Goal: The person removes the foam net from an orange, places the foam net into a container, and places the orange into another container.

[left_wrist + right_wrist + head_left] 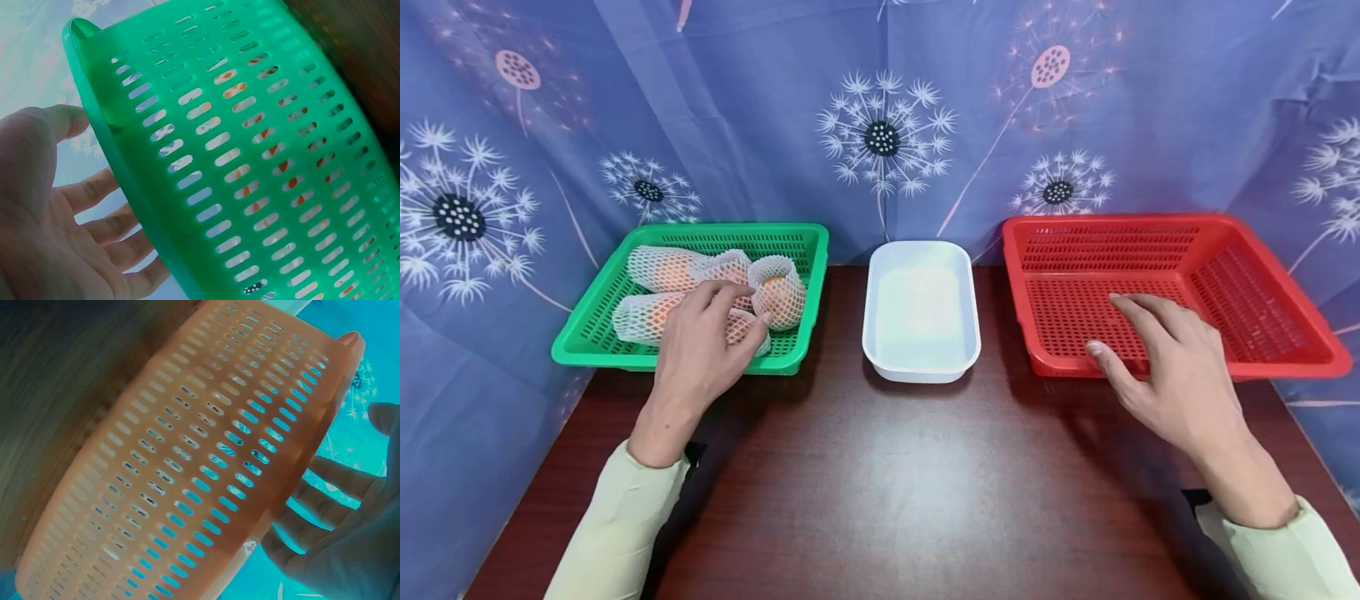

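The head view is filled behind by a blue cloth [775,179] printed with dandelions, hung perhaps as a plain backdrop. In front of it stands a dark brown table [820,500]. The red basket [1112,221] sits on the person's right and the green basket [602,361] on the left, spread apart, it seems, so that each lies within reach of one hand. Between them, with a gap on either side, is a white tray [921,375], probably put midway so both hands can get to it.

The right hand [1180,371] hangs over the near rim of the red basket, fingers loosely bent, thumb well apart from them, gripping nothing. The left hand [703,342] hovers over the green basket in much the same pose, its fingers parted and slack; whether a fingertip touches anything there I cannot tell.

Several orange fruits [781,300] lie in the green basket, under and beside the left hand, which hides part of them, so their number is unsure. Each that shows wears a white foam net [771,267], likely to cushion it against bruising.
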The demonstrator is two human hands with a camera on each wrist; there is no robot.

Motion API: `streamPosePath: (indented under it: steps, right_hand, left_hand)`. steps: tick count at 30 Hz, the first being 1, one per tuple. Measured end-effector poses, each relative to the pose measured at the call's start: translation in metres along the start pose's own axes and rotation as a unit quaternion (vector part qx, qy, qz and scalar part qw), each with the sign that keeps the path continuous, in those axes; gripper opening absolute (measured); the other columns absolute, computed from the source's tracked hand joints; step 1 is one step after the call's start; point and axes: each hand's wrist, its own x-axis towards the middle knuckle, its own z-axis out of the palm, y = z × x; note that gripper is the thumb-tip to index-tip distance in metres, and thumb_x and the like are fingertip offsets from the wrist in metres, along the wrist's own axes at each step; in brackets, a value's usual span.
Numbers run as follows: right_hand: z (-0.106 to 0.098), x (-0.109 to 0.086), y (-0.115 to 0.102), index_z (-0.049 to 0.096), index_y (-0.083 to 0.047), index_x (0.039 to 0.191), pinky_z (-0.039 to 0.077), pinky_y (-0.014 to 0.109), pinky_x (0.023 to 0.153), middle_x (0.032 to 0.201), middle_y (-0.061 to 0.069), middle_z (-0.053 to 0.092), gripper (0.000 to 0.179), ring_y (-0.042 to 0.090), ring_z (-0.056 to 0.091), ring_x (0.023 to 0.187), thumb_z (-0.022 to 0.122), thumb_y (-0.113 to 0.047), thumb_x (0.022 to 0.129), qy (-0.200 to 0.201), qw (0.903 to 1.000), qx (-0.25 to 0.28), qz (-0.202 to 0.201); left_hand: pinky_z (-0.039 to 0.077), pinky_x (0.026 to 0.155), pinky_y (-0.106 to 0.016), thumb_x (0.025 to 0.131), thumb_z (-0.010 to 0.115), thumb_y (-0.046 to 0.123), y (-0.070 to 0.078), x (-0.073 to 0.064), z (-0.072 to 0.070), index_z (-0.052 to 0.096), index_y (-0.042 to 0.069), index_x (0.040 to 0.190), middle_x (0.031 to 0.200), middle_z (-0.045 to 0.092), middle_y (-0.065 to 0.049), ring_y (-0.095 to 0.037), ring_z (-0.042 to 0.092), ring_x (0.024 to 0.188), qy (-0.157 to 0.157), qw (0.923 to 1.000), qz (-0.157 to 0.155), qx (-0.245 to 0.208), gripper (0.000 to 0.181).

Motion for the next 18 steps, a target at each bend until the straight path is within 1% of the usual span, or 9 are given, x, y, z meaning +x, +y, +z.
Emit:
streamPosePath:
  steps: [6,9,12,15,18]
  right_hand:
    - [-0.003,0.001,-0.007,0.063,-0.003,0.143,0.039,0.070,0.091,0.135,0.027,0.061,0.069,0.049,0.058,0.120,0.080,-0.030,0.082,0.001,0.9997,0.012,-0.023]
    - [-0.004,0.002,-0.012,0.063,-0.003,0.144,0.039,0.069,0.093,0.136,0.026,0.061,0.069,0.048,0.057,0.121,0.078,-0.032,0.084,0.003,0.9992,0.022,-0.033]
    - [-0.003,0.003,-0.018,0.063,-0.004,0.144,0.039,0.068,0.094,0.138,0.025,0.061,0.068,0.046,0.057,0.123,0.077,-0.036,0.087,0.001,0.9986,0.031,-0.044]
    - [0.000,0.002,-0.026,0.063,-0.004,0.144,0.038,0.068,0.095,0.140,0.023,0.061,0.067,0.045,0.057,0.124,0.072,-0.046,0.093,0.000,0.9974,0.043,-0.057]
    - [0.003,0.000,-0.034,0.063,-0.004,0.145,0.038,0.068,0.098,0.141,0.022,0.061,0.072,0.044,0.057,0.126,0.062,-0.059,0.099,-0.009,0.9966,0.048,-0.067]
  left_hand:
    - [0.052,0.084,-0.056,0.094,0.075,0.030,0.003,0.001,-0.004,0.074,0.003,0.119,0.117,0.068,-0.018,-0.037,0.065,0.098,-0.009,0.9998,-0.014,-0.010,0.037]
    - [0.052,0.081,-0.053,0.095,0.075,0.028,0.003,0.003,-0.006,0.073,0.003,0.120,0.118,0.067,-0.018,-0.034,0.064,0.096,-0.014,0.9996,-0.016,-0.018,0.036]
    - [0.052,0.080,-0.052,0.095,0.076,0.028,0.003,0.003,-0.008,0.072,0.003,0.122,0.120,0.066,-0.018,-0.034,0.063,0.097,-0.023,0.9991,-0.025,-0.024,0.037]
    - [0.052,0.082,-0.054,0.095,0.076,0.027,0.001,0.004,-0.009,0.071,0.003,0.125,0.124,0.066,-0.019,-0.035,0.063,0.102,-0.034,0.9983,-0.037,-0.029,0.039]
    - [0.052,0.087,-0.056,0.096,0.076,0.028,0.000,0.007,-0.009,0.070,0.004,0.130,0.131,0.064,-0.019,-0.037,0.062,0.111,-0.050,0.9971,-0.046,-0.035,0.041]
